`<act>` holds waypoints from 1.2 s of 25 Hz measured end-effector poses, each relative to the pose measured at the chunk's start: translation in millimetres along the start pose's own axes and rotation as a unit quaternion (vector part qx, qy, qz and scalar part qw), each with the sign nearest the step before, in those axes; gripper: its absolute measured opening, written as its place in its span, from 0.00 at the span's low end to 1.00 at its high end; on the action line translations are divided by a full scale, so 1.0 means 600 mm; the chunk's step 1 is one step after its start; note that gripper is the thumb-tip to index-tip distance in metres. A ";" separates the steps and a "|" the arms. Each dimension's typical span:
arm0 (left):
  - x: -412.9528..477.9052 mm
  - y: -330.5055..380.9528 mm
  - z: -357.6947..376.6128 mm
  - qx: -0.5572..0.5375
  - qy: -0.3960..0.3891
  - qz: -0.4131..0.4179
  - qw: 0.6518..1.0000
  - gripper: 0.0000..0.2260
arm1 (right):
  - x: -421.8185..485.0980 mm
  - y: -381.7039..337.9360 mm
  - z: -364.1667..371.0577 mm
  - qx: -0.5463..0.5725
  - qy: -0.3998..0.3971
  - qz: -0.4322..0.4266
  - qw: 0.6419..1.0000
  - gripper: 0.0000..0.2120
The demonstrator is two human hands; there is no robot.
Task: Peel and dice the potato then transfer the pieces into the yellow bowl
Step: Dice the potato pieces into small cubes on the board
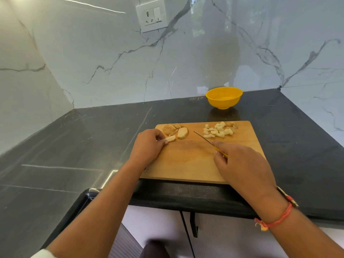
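The left hand (149, 144) rests at the left edge of the cutting board (186, 164), palm down. Its fingers are curled in, and the thumb and fingertips pinch the near end of a pale potato strip (170, 138). The strip lies flat on the wood and pokes out to the right of the fingers. Just beyond those fingertips, toward the far edge of the board, lie the potato slices (175, 129). They form a fanned cluster, with one thicker oval piece lying flat just to the right of it.

Between the two hands the board shows bare wood. The knife (203, 138) slants across it, its thin blade pointing up and left away from the right hand. Whether the tip touches the board cannot be told.

Beyond the blade, ahead of the right hand's knuckles, the diced pieces (218, 129) sit in a loose heap near the board's far edge. The right hand (242, 162) is closed around the knife's yellow handle, with the index finger stretched forward along the top. A red thread band (275, 219) circles its wrist.

The yellow bowl (224, 97) stands upright on the dark counter (74, 146), well past the heap. It is apart from the board and close to the marble wall (93, 62). A white socket (151, 15) is set high on that wall.
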State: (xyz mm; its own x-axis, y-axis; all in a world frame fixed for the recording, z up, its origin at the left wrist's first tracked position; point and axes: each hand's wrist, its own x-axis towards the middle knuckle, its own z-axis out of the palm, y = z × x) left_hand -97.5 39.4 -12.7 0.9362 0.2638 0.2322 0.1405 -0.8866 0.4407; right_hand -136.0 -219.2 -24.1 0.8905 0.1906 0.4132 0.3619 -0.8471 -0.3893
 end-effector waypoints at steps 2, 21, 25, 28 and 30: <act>-0.001 -0.001 0.000 0.005 -0.002 0.009 1.000 0.05 | -0.001 -0.002 0.000 -0.004 0.003 0.002 1.000 0.19; -0.047 0.103 0.048 -0.023 0.040 0.148 0.988 0.07 | -0.001 0.000 0.003 -0.005 0.007 0.016 1.000 0.20; -0.050 0.098 0.051 -0.031 0.015 0.125 0.991 0.06 | 0.000 -0.002 0.002 0.003 0.008 0.013 1.000 0.19; -0.045 0.102 0.048 -0.055 0.008 0.110 0.992 0.09 | 0.005 -0.001 0.004 0.004 -0.013 0.013 1.000 0.19; -0.036 0.107 0.049 -0.049 -0.008 0.103 0.993 0.11 | 0.009 -0.001 0.002 0.008 -0.025 0.018 1.000 0.19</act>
State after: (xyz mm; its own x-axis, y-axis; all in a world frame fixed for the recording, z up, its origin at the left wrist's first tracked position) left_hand -99.4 -34.6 -14.9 0.9468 0.0732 0.3134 -0.0869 -0.8795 0.4680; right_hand -131.3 -217.3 -22.5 0.9154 0.1847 0.3577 0.3332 -0.8461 -0.4159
